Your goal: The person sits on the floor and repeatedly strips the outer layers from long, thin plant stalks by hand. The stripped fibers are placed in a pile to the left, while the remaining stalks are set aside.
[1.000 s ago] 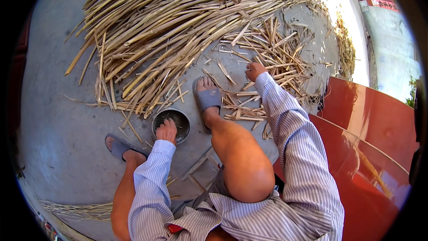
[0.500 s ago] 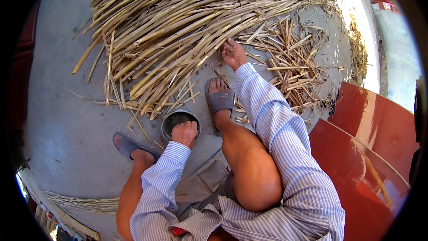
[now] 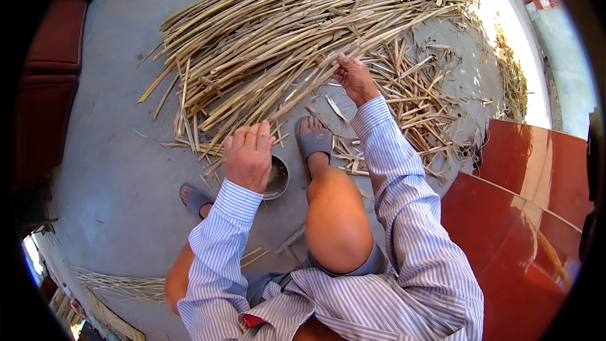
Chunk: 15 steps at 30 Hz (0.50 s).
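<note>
A thick bundle of long dry stalks, like reeds or cane, lies across the floor ahead of me. At its near edge my right hand is closed on one stalk, which slants down toward my left. My left hand, back upward, is close to the stalk's near end. Its fingers are pressed together, and what they hold, if anything, is hidden beneath them. Just below and beside this hand stands a round bowl with dark liquid, partly covered by the hand.
Short cut pieces of stalk litter the floor right of my right hand. My sandalled feet straddle the bowl. Red panels lie at the right, and dark red furniture stands at the left. Thin strips lie at the lower left.
My left hand has risen out of the bowl and moved up toward the stalk's end. My right hand has shifted a little to the right. The view has shifted too.
</note>
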Motion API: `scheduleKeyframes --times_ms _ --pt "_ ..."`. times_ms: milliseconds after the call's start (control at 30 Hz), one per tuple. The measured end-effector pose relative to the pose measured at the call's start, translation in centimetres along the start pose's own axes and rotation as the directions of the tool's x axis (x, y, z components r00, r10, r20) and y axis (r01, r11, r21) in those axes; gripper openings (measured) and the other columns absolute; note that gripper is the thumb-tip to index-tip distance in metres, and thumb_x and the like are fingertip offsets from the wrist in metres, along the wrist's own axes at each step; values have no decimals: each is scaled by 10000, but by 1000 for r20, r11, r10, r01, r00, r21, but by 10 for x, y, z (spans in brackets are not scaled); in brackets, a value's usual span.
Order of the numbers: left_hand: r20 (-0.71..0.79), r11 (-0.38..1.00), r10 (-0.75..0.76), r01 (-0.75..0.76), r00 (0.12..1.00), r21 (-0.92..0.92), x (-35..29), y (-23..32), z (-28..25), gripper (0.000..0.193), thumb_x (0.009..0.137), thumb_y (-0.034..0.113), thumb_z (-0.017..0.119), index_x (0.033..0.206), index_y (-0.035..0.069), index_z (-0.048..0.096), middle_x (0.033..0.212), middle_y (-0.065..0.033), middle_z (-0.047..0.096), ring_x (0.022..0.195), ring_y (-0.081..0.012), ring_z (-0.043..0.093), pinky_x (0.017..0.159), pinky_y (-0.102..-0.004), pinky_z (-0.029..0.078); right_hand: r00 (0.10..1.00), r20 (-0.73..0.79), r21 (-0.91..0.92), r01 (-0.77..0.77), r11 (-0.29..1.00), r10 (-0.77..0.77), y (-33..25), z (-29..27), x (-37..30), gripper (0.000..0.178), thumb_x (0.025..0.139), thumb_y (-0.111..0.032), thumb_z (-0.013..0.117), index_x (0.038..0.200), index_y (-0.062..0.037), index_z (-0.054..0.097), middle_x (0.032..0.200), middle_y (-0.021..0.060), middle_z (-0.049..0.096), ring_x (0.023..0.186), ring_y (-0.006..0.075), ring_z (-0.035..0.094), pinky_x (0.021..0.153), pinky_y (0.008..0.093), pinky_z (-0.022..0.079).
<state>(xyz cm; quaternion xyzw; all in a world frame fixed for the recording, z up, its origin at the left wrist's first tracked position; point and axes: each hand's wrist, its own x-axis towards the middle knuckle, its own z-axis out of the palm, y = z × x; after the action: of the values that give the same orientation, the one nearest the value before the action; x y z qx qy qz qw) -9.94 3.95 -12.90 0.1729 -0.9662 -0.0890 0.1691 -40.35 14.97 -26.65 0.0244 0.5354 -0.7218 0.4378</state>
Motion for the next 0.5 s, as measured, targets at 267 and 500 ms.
scheduleKeyframes --times_ms 267,500 --pt "-12 965 -64 65 998 253 26 -6 -64 365 844 339 651 1046 34 651 898 -70 676 900 -221 597 761 -384 405 988 100 131 107 986 -121 -57 81 -61 170 926 -247 631 926 -80 600 789 10 663 651 86 624 568 216 548" --pt "-106 982 -4 23 994 185 -1 -16 -112 238 842 317 662 858 82 633 760 -72 646 704 -269 612 632 -391 421 954 291 131 31 991 -68 -66 127 -134 159 956 -225 583 964 -67 602 855 30 671 733 99 630 619 216 550"
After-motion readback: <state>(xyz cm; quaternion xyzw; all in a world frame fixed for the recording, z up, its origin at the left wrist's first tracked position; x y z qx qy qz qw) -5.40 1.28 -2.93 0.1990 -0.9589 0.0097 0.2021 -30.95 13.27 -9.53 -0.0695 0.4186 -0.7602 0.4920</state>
